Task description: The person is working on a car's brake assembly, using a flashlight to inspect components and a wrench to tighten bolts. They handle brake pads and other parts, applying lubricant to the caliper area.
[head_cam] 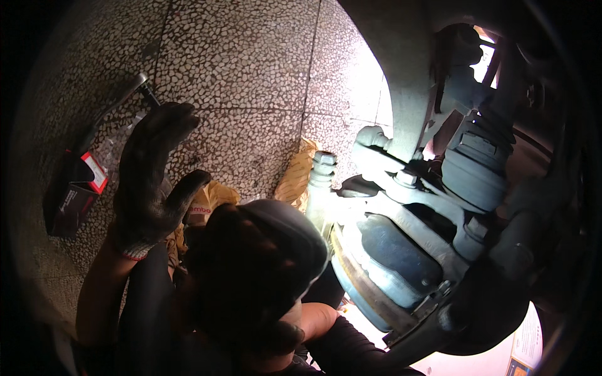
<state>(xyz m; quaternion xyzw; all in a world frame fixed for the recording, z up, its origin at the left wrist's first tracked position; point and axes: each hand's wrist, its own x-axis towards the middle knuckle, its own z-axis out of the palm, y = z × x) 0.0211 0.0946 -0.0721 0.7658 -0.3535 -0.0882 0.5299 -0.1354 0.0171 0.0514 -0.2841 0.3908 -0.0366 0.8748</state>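
My left hand [150,174], in a dark work glove, is raised over the speckled floor at left, its thumb spread from the fingers. Its fingertips are beside the socket end of a ratchet wrench [120,94]; contact cannot be told. My right hand is out of view. Before me, a person's head in a dark cap [282,235] covers the lower middle. A bare forearm [320,319] shows beyond it; whose it is cannot be told. At right, bright light falls on a brake caliper assembly [400,211] around a brake disc [362,301], with a hex-headed bolt [324,160] at its upper left.
An opened dark and red box [77,202] is at the far left, near clear plastic wrapping [110,150]. Brown paper packaging [294,181] is beside the brake parts, with another piece [218,195] nearer my left hand. A ribbed rubber boot [475,164] is at upper right.
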